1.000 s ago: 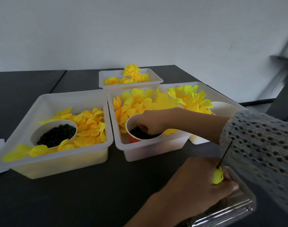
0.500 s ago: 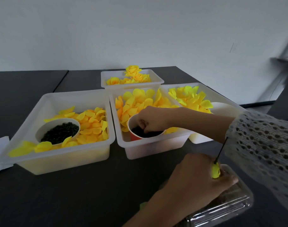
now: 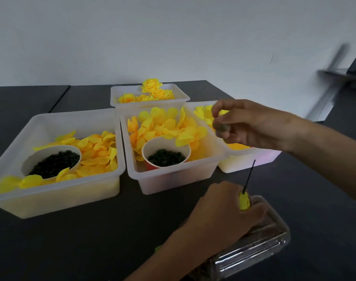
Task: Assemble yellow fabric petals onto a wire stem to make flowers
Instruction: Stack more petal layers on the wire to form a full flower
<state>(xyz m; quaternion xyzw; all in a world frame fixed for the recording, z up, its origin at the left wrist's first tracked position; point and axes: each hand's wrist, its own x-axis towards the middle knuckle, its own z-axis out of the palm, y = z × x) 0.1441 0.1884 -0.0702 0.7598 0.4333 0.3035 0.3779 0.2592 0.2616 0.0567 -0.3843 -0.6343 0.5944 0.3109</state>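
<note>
My left hand (image 3: pixel 223 216) grips a thin black wire stem (image 3: pixel 249 175) that points up, with a small yellow piece (image 3: pixel 244 201) at its base. My right hand (image 3: pixel 252 124) hovers above the middle and right bins, pinching a small dark piece (image 3: pixel 221 128) between thumb and fingers; it is blurred. Below it, a red paper cup (image 3: pixel 150 147) of dark green pieces stands in the middle bin (image 3: pixel 173 181) among loose yellow petals (image 3: pixel 165 126).
The left bin (image 3: pixel 57 197) holds more petals and a white cup (image 3: pixel 39 157) of dark pieces. Finished yellow flowers (image 3: pixel 150 91) fill the back bin. Another bin (image 3: pixel 246 164) is at the right. A clear plastic box (image 3: pixel 264 246) lies under my left hand on the black table.
My right hand has lifted out of the red cup and moved up and right with a small dark piece. My left hand keeps the stem in about the same place.
</note>
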